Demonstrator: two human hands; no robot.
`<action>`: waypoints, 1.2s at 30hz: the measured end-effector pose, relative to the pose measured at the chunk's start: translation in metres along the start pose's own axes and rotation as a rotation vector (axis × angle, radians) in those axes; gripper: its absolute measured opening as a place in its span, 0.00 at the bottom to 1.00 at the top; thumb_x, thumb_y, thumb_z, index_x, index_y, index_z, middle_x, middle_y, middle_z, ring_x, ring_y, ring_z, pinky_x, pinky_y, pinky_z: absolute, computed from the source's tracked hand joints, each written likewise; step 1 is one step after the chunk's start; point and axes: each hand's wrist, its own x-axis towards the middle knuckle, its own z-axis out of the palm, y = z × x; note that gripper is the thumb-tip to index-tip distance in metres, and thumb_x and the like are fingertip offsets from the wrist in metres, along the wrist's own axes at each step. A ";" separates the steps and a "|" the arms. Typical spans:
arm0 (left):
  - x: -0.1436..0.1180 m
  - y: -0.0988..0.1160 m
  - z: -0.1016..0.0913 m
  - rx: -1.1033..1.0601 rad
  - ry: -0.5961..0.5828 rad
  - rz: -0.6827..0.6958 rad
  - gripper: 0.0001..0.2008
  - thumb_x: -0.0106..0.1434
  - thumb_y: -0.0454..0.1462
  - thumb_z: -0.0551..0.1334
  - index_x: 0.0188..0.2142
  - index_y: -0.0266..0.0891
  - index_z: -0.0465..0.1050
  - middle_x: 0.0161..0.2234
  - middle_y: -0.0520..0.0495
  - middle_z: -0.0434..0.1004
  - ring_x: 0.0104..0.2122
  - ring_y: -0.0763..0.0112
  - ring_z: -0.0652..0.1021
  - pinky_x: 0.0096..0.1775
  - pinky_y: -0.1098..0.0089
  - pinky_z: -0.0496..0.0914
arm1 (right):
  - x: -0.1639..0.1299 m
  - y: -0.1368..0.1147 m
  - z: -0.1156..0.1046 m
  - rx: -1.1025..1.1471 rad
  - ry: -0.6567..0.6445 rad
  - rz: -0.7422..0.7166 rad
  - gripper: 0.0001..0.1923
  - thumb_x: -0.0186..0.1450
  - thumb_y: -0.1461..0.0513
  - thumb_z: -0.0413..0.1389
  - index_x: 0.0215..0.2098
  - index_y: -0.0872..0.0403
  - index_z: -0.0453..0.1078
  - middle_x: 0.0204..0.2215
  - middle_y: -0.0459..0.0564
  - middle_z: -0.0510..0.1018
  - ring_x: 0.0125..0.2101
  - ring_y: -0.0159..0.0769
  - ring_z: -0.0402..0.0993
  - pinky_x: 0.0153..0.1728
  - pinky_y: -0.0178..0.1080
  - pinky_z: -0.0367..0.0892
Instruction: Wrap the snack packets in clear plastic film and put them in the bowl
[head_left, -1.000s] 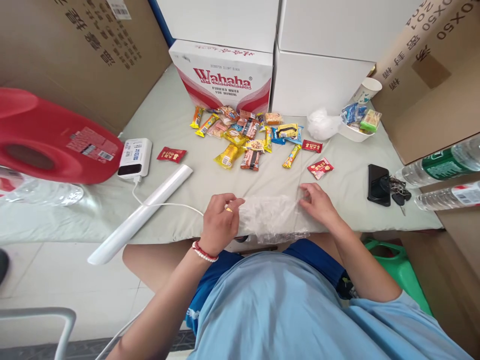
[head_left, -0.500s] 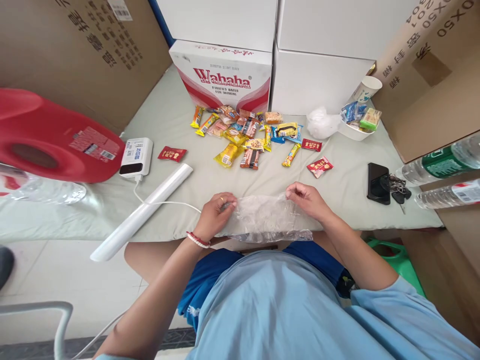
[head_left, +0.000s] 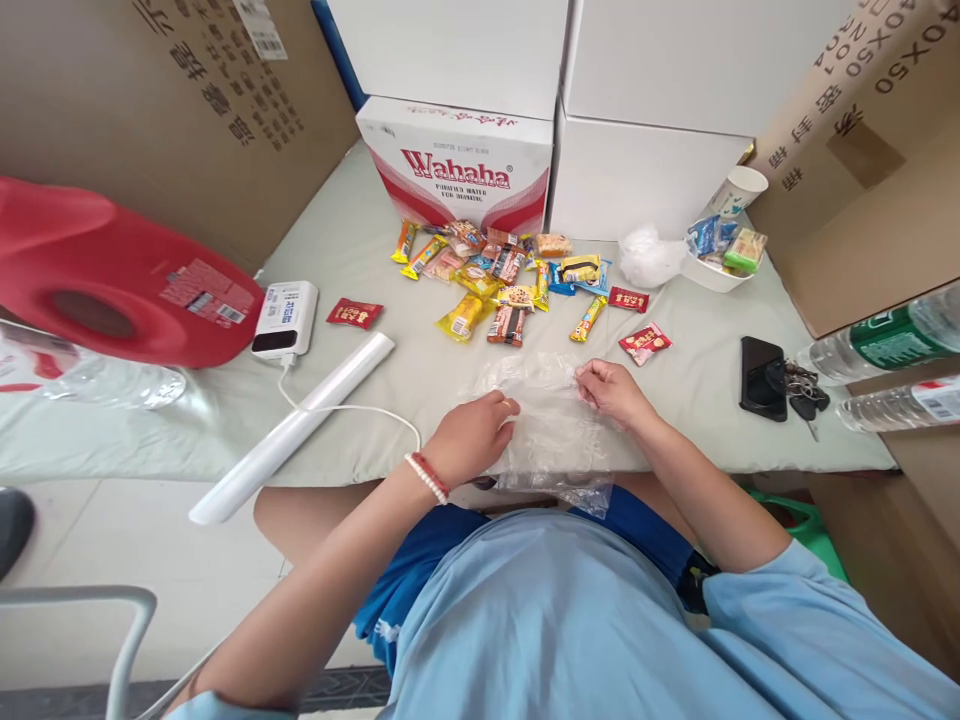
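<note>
A clear plastic bag lies spread over the near table edge, its lower part hanging above my lap. My right hand pinches the bag's upper right part between thumb and fingers. On the left side of the bag, my left hand has its fingers curled in and pressed to the film; the fingertips are partly hidden. Beyond the bag is a loose pile of wrapped snacks in yellow, brown and blue. Separate red packets lie to the right and another red packet to the left.
At left are a red jug, a white power bank with a cable, and a white roll. At right stand a white bowl of packets, a black phone, keys and bottles. Boxes line the back.
My left hand has moved right and over the bag. The bag now spreads farther up the table, past my fingers. My right hand keeps its pinch in nearly the same place.
</note>
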 end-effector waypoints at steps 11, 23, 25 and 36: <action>0.003 -0.010 0.022 0.228 0.230 -0.230 0.17 0.74 0.42 0.52 0.42 0.40 0.79 0.48 0.37 0.79 0.51 0.52 0.77 0.49 0.55 0.71 | -0.013 -0.022 -0.016 -0.769 0.182 -0.632 0.13 0.72 0.59 0.51 0.49 0.54 0.75 0.46 0.58 0.80 0.46 0.46 0.76 0.50 0.49 0.71; -0.020 -0.051 0.058 0.263 0.273 -0.235 0.34 0.75 0.50 0.46 0.74 0.35 0.51 0.74 0.36 0.53 0.72 0.51 0.59 0.70 0.40 0.46 | -0.060 0.039 -0.040 -0.916 -0.378 -0.668 0.24 0.77 0.55 0.50 0.68 0.48 0.66 0.69 0.55 0.67 0.69 0.47 0.61 0.67 0.56 0.62; -0.020 -0.049 0.058 0.261 0.274 -0.241 0.34 0.75 0.50 0.47 0.74 0.35 0.51 0.74 0.36 0.52 0.72 0.51 0.59 0.71 0.41 0.44 | -0.044 0.020 -0.046 -0.885 -0.370 -0.657 0.20 0.77 0.55 0.50 0.62 0.49 0.73 0.61 0.56 0.76 0.61 0.46 0.71 0.61 0.52 0.70; -0.018 -0.047 0.053 0.226 0.246 -0.247 0.34 0.75 0.51 0.49 0.74 0.38 0.52 0.74 0.36 0.53 0.72 0.50 0.59 0.70 0.38 0.46 | 0.204 -0.125 0.049 -1.408 -0.245 -0.841 0.33 0.70 0.73 0.45 0.72 0.55 0.58 0.73 0.57 0.60 0.62 0.52 0.66 0.53 0.49 0.68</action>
